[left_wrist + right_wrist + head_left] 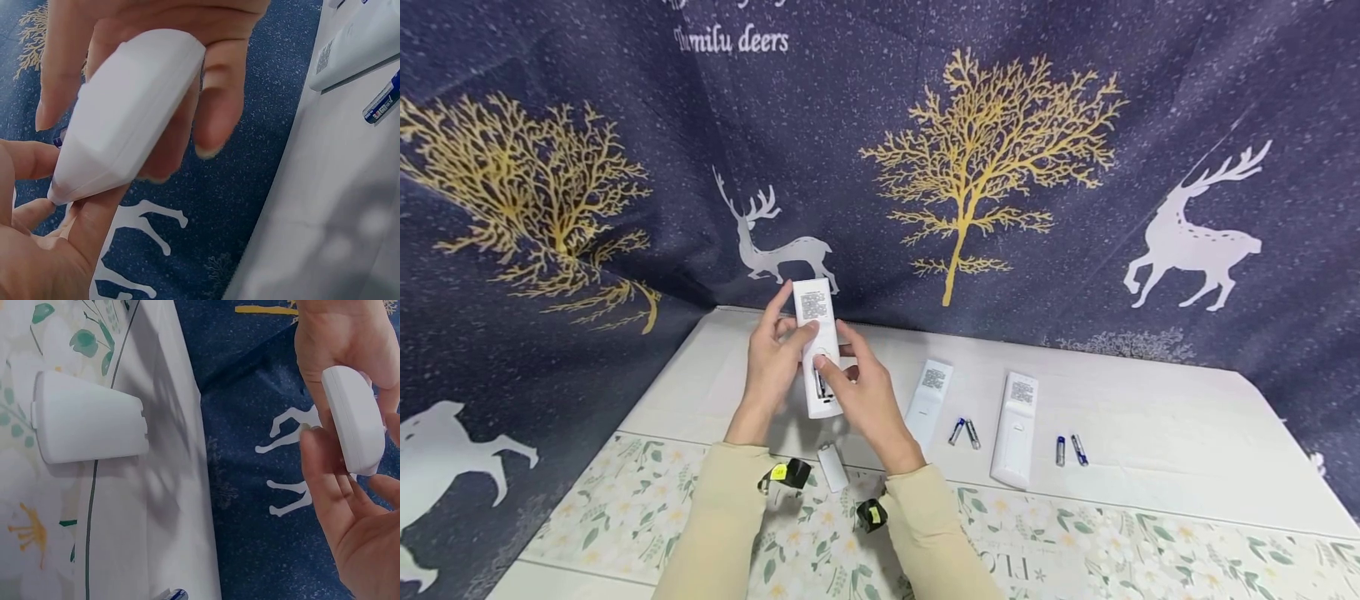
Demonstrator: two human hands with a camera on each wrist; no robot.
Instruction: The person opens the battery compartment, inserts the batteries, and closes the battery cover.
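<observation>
A white remote control (815, 333) is held up above the table, its back and open battery compartment facing the head camera. My left hand (772, 367) grips it along its left side, thumb across the back. From the right, my right hand (868, 396) holds the lower half, its thumb on the compartment's upper part. At least one battery (821, 385) lies in the compartment; the thumb hides some of the inside. Both wrist views show the remote (131, 112) end-on between the hands. Below it on the table lies the loose battery cover (94, 419).
To the right lie two more white remotes, one nearer (927, 396) and one farther right (1017, 429), backs up. Beside the nearer is a pair of blue-and-silver batteries (973, 433); another pair (1078, 450) lies farther right. A dark patterned cloth (865, 208) hangs behind the table.
</observation>
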